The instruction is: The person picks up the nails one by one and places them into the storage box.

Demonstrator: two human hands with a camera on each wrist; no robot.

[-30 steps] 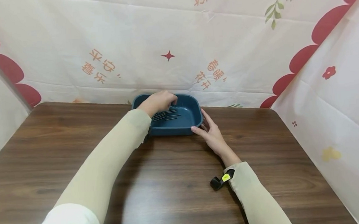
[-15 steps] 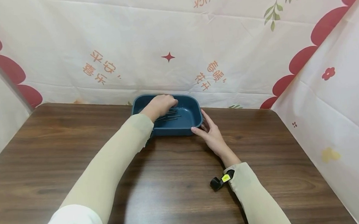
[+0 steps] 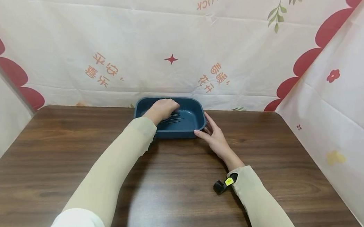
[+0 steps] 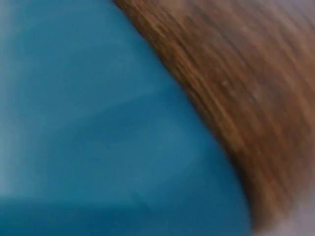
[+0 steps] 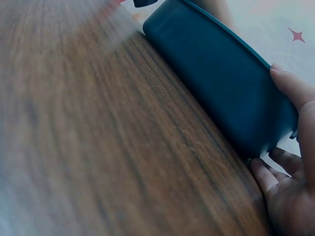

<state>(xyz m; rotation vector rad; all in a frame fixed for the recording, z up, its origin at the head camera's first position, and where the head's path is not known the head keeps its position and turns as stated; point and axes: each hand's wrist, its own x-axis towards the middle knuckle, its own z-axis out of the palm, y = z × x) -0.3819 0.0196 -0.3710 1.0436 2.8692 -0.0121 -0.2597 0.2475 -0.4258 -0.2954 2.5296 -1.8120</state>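
A dark blue rectangular plastic basin (image 3: 198,121) stands at the far edge of the table, with several thin dark rods (image 3: 176,120) on its floor. My left hand (image 3: 163,109) reaches in over its near left side, knuckles up and fingers bent down beside the rods. Its fingertips are hidden, so I cannot tell whether it pinches any rod. My right hand (image 3: 214,136) grips the near right corner, thumb (image 5: 290,88) at the rim and the other fingers low around the side. Blue basin wall (image 4: 108,123) fills much of the left wrist view, without the left hand.
The brown wood-grain table (image 3: 173,183) spreads in front of the basin. A white printed cloth (image 3: 127,44) hangs right behind the table's far edge, and another cloth side (image 3: 342,117) rises at the right. A black strap device (image 3: 225,183) sits at the right wrist.
My left hand has shifted slightly right and nearer inside the basin, uncovering less of the rods' left ends. The right hand keeps its hold on the corner. The head view has tilted up a little.
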